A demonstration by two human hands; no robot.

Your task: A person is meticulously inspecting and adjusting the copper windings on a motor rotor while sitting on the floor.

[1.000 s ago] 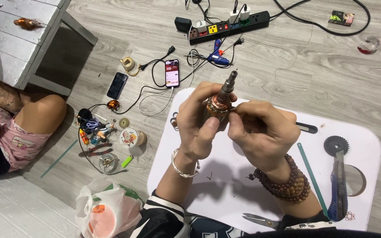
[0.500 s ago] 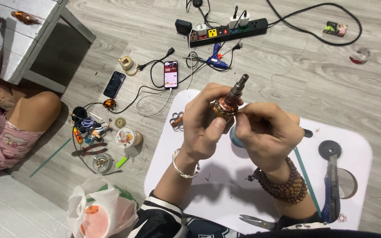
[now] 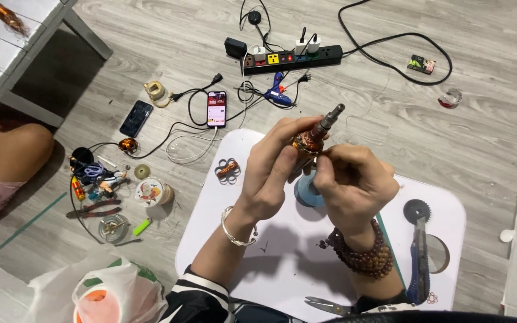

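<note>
My left hand [image 3: 273, 170] grips a small motor rotor [image 3: 312, 139] with copper windings and a grey steel shaft that points up and to the right. The fingertips of my right hand [image 3: 351, 185] pinch at the winding on the rotor's lower right side. Both hands hover above a white board [image 3: 282, 263] lying on the floor. A blue tape roll [image 3: 306, 192] sits on the board just under my hands, partly hidden. A silver bangle is on my left wrist and brown beads circle the right.
On the board lie a small copper coil [image 3: 228, 170], scissors [image 3: 329, 306], a blue-handled knife [image 3: 419, 263] and a toothed disc [image 3: 416, 210]. A power strip [image 3: 291, 58], glue gun [image 3: 279, 96], two phones [image 3: 216, 109], pliers [image 3: 93, 209] and small parts lie on the wooden floor. Another person's leg [image 3: 7, 152] is at left.
Both hands have shifted slightly right and up with the rotor, and the shaft tilts more to the right. The view has moved a little.
</note>
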